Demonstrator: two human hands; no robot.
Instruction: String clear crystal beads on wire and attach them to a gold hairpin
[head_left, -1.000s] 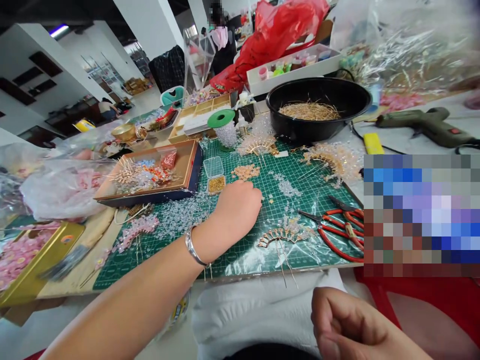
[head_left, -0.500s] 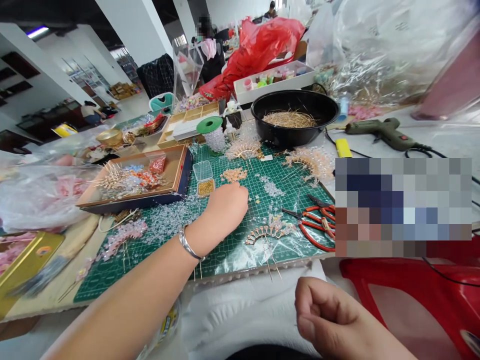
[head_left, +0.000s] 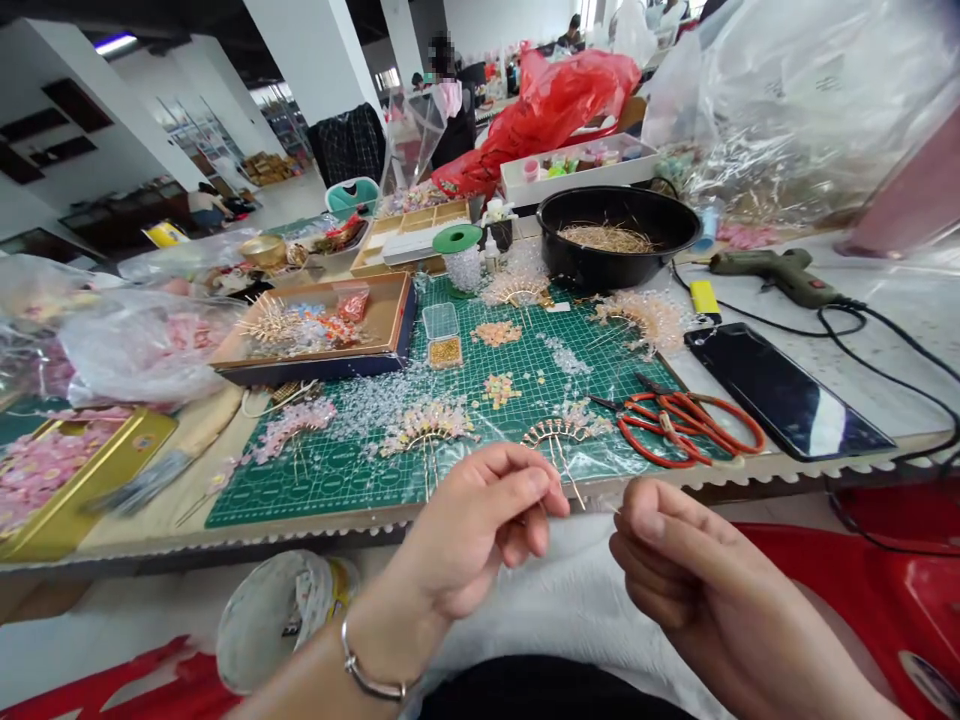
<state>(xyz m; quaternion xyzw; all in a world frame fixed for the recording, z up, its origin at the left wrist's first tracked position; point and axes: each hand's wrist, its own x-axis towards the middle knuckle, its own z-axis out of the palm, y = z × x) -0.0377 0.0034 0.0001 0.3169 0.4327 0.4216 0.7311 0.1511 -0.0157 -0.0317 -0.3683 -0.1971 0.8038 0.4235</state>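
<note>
No word or number can be read: the small print on the green gridded cutting mat point(head_left: 352, 480) and large transparent plastic bag point(head_left: 817, 115) is unclear.

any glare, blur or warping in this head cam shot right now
Head view: a pale reflection whitens part of the phone; head view, glints streak the clear plastic bag; head view, the white pillar leans, perhaps from tilt or wide-angle distortion; head view, the thin thing at the right hand is too fine to identify.
</note>
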